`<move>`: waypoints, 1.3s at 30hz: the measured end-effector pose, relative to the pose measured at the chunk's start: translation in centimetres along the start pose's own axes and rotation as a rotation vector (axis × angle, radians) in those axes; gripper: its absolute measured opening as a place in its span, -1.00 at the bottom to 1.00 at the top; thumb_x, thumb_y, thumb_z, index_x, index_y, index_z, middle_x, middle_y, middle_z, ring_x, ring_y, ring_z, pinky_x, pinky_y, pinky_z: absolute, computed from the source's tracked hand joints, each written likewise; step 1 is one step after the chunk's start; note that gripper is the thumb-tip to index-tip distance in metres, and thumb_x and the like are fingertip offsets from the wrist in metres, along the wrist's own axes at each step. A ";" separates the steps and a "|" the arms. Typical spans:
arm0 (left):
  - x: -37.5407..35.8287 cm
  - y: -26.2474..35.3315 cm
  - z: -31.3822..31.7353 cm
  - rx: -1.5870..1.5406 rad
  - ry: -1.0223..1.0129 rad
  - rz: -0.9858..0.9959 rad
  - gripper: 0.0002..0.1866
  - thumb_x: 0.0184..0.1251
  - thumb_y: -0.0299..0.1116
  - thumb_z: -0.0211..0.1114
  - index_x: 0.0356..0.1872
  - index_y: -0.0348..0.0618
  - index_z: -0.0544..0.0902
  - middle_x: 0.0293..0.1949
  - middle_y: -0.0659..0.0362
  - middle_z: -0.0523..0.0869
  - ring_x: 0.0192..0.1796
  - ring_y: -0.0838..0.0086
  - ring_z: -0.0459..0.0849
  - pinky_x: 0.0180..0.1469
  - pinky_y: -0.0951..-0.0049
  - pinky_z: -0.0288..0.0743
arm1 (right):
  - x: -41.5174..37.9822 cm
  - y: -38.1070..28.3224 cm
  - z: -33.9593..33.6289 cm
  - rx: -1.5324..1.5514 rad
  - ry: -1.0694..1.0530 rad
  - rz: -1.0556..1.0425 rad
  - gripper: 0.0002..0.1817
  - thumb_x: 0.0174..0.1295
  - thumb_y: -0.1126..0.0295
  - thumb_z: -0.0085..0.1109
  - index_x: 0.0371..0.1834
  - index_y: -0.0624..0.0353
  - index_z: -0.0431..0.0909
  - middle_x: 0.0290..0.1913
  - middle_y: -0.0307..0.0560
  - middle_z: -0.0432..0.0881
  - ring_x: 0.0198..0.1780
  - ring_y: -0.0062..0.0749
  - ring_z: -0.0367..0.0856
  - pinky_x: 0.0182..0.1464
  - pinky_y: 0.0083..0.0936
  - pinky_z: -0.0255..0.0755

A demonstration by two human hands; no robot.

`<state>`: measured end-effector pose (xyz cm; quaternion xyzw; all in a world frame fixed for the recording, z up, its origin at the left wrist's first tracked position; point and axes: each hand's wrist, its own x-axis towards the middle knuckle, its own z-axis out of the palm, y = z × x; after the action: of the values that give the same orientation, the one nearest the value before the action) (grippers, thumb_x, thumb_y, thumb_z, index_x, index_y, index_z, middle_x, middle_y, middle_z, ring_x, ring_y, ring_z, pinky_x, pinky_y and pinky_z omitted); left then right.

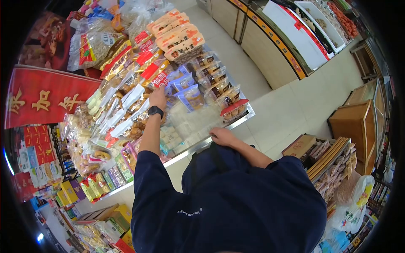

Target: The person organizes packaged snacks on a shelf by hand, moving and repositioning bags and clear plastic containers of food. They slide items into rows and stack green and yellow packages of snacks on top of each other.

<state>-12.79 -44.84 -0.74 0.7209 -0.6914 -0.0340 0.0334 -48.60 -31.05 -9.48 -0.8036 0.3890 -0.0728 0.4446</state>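
Note:
My left hand point(158, 98), with a black watch point(155, 111) on the wrist, reaches into a display of bagged snacks. Its fingers close on a clear snack packet with a red label point(160, 79). Rows of similar packets lie around it, blue-edged ones point(190, 96) just to the right. My right hand point(222, 137) rests on the metal rim point(242, 119) of the display tray, its fingers curled over the edge. My dark blue sleeves and chest fill the lower middle of the view.
Orange-labelled packs point(179, 36) are stacked at the far end of the display. A red banner with gold characters point(42, 99) hangs on the left, with small boxes point(90, 187) below it. A wooden rack of goods point(333, 162) stands to the right and a counter point(278, 46) stands across the tiled aisle.

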 end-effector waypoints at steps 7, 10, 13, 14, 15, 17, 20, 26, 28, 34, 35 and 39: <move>0.0 0.2 -1.2 0.007 0.267 -0.032 -0.47 0.10 -0.50 0.43 0.18 -0.06 0.63 0.07 0.03 0.71 0.19 0.09 0.62 0.24 0.09 0.47 | 0.1 -0.4 -0.3 -0.029 -0.019 -0.031 -0.68 0.22 0.32 0.17 0.01 0.13 0.65 0.00 0.03 0.68 0.08 0.03 0.65 0.11 -0.12 0.56; -0.9 1.4 -1.8 -0.010 0.428 0.017 -0.47 0.07 -0.51 0.42 0.16 -0.11 0.63 0.08 0.02 0.69 0.20 0.09 0.60 0.24 0.08 0.44 | 0.0 -0.7 -0.3 -0.041 -0.022 -0.031 -0.69 0.22 0.32 0.17 0.02 0.13 0.65 0.00 0.03 0.67 0.07 0.02 0.66 0.10 -0.12 0.56; -1.3 3.6 -1.6 -0.132 0.460 0.114 -0.53 0.09 -0.54 0.36 0.11 -0.20 0.64 0.04 0.00 0.68 0.17 0.05 0.61 0.22 0.05 0.45 | 0.1 -0.9 -0.3 -0.066 -0.008 -0.028 -0.68 0.21 0.32 0.18 0.02 0.11 0.65 0.00 0.03 0.68 0.07 0.02 0.66 0.10 -0.12 0.57; -1.7 4.6 -1.0 -0.214 0.394 0.177 -0.52 0.09 -0.52 0.36 0.12 -0.21 0.63 0.06 -0.01 0.68 0.16 0.04 0.61 0.22 0.04 0.45 | 0.1 -0.8 -0.3 -0.075 -0.009 -0.027 -0.68 0.21 0.32 0.18 0.02 0.11 0.66 0.00 0.03 0.68 0.07 0.02 0.66 0.09 -0.12 0.57; -2.3 5.9 -0.7 -0.294 0.327 0.238 -0.51 0.09 -0.51 0.35 0.13 -0.22 0.62 0.07 -0.02 0.68 0.15 0.04 0.61 0.22 0.04 0.45 | 0.1 -0.9 -0.1 -0.085 -0.011 -0.028 -0.67 0.20 0.31 0.18 0.02 0.10 0.66 0.00 0.03 0.68 0.06 0.03 0.66 0.09 -0.12 0.57; -3.0 8.8 -0.6 -0.306 0.313 0.402 -0.46 0.08 -0.39 0.45 0.16 -0.23 0.60 0.12 -0.03 0.68 0.15 0.05 0.61 0.21 0.06 0.46 | 0.1 -1.1 -0.2 -0.100 -0.006 -0.031 -0.69 0.20 0.32 0.17 0.00 0.10 0.67 0.00 0.02 0.68 0.07 0.02 0.67 0.10 -0.12 0.57; -3.1 10.8 0.4 -0.228 0.150 0.213 -0.31 0.03 -0.23 0.55 0.24 -0.24 0.57 0.17 -0.04 0.68 0.20 0.03 0.59 0.27 0.06 0.45 | 0.1 -1.1 -0.3 -0.110 -0.017 -0.042 -0.70 0.19 0.32 0.17 -0.02 0.11 0.68 -0.01 0.01 0.69 0.06 0.02 0.67 0.10 -0.12 0.57; -3.7 11.0 -1.1 0.007 -0.147 0.105 -0.38 -0.11 -0.17 0.63 0.05 -0.15 0.69 -0.05 -0.01 0.79 0.14 0.01 0.64 0.22 0.05 0.49 | 0.0 -0.8 0.0 -0.089 0.025 -0.069 -0.70 0.17 0.33 0.17 -0.04 0.12 0.69 -0.03 0.01 0.69 0.04 0.02 0.68 0.07 -0.12 0.58; -3.6 9.6 -1.7 -0.013 -0.199 0.073 -0.41 -0.13 -0.17 0.65 0.01 -0.13 0.72 -0.11 -0.03 0.80 0.08 -0.01 0.67 0.18 0.03 0.53 | -0.3 -0.6 0.0 -0.077 0.056 -0.067 -0.70 0.16 0.34 0.17 -0.05 0.12 0.69 -0.05 0.01 0.69 0.03 0.02 0.68 0.07 -0.12 0.58; -2.9 2.9 -4.5 0.062 -0.243 0.011 -0.40 -0.12 -0.21 0.66 0.04 -0.09 0.70 -0.14 -0.04 0.80 0.06 0.00 0.70 0.16 0.01 0.54 | -0.4 -0.7 0.4 -0.051 0.081 -0.077 -0.71 0.15 0.35 0.19 -0.07 0.12 0.69 -0.09 0.01 0.68 0.02 0.02 0.68 0.04 -0.10 0.58; -2.6 1.8 -4.0 0.087 -0.196 0.018 -0.35 -0.12 -0.23 0.67 0.11 -0.10 0.69 -0.12 -0.06 0.80 0.05 -0.01 0.71 0.16 0.01 0.55 | -0.3 -0.6 0.4 -0.058 0.079 -0.077 -0.71 0.15 0.35 0.19 -0.07 0.12 0.69 -0.09 0.01 0.68 0.01 0.02 0.68 0.04 -0.10 0.57; -2.9 0.7 -1.6 0.148 -0.025 0.091 -0.30 -0.12 -0.28 0.66 0.17 -0.10 0.63 0.04 0.02 0.73 0.16 0.07 0.64 0.23 0.07 0.49 | -0.2 -0.4 0.2 -0.072 0.072 -0.078 -0.71 0.14 0.34 0.20 -0.07 0.10 0.69 -0.10 0.00 0.68 0.00 0.02 0.68 0.02 -0.09 0.57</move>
<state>-13.41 -41.99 0.92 0.6887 -0.7244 0.0099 -0.0270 -48.41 -30.67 -9.28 -0.8305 0.3756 -0.1048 0.3978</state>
